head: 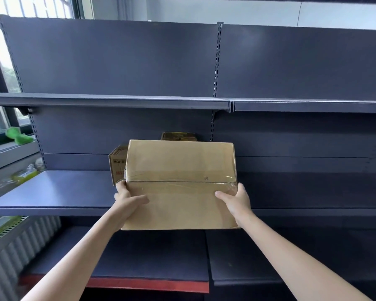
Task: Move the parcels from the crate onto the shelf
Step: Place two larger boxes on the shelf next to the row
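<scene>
A large plain cardboard parcel [180, 183], taped along its top seam, is held at the front edge of the middle shelf [52, 190]. My left hand [126, 198] grips its near left corner and my right hand [234, 199] grips its near right corner. Behind it on the same shelf stand a smaller printed cardboard box [117, 164] at the left and another brown parcel [178, 136], mostly hidden. The crate is out of view.
The dark metal shelving has an upper shelf [117, 101] and a lower shelf [139, 257] with a red front strip. A window sill with a green object [17, 135] lies at the left, with a radiator [15, 246] below it.
</scene>
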`<state>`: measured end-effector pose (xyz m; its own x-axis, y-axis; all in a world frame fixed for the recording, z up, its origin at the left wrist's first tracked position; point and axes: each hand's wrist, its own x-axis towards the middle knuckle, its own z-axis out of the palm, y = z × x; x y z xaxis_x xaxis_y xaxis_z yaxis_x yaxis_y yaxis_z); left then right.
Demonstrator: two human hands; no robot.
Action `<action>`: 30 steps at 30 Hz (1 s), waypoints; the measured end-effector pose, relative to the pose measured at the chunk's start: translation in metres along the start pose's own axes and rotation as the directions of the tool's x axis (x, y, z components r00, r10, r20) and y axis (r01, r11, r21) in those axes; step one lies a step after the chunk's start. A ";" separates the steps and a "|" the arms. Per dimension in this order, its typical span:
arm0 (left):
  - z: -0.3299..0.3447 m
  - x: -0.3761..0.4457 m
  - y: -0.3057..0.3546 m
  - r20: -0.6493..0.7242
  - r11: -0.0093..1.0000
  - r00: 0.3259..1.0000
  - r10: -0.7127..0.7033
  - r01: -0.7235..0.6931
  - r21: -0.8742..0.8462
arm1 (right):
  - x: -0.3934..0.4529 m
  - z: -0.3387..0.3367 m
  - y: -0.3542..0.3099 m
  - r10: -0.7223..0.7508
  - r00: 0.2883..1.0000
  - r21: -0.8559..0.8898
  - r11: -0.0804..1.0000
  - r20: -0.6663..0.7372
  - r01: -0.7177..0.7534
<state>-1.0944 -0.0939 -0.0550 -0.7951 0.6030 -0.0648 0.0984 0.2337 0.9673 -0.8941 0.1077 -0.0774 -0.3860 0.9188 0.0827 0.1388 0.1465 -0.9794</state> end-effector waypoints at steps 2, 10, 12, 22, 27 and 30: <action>0.003 0.003 0.000 -0.009 1.000 1.000 0.000 0.000 0.003 | 0.004 0.000 0.002 -0.003 1.000 0.008 1.000 -0.002 0.003; 0.006 0.010 -0.005 0.022 0.993 0.999 0.029 -0.027 -0.116 | 0.008 -0.008 0.007 -0.079 0.995 0.038 0.996 -0.059 0.082; 0.004 0.007 -0.006 0.038 0.983 0.999 0.031 -0.024 -0.180 | 0.004 -0.010 0.007 -0.100 0.992 0.041 0.994 -0.071 0.103; -0.009 -0.008 -0.029 0.038 0.968 0.998 0.043 -0.032 -0.247 | -0.011 -0.030 -0.001 -0.175 0.979 0.136 0.978 0.106 0.160; -0.016 -0.017 -0.047 -0.026 0.963 0.998 0.050 -0.055 -0.264 | -0.013 -0.035 -0.010 -0.155 0.933 0.210 0.974 0.325 0.088; -0.024 -0.014 -0.047 -0.035 0.960 0.993 0.111 -0.116 -0.253 | -0.011 -0.033 -0.014 -0.146 0.907 0.184 0.980 0.395 0.077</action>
<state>-1.1026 -0.1317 -0.0939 -0.7998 0.5980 0.0511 0.0351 -0.0385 0.9986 -0.8616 0.1080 -0.0581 -0.7303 0.6675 0.1449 -0.0619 0.1467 -0.9872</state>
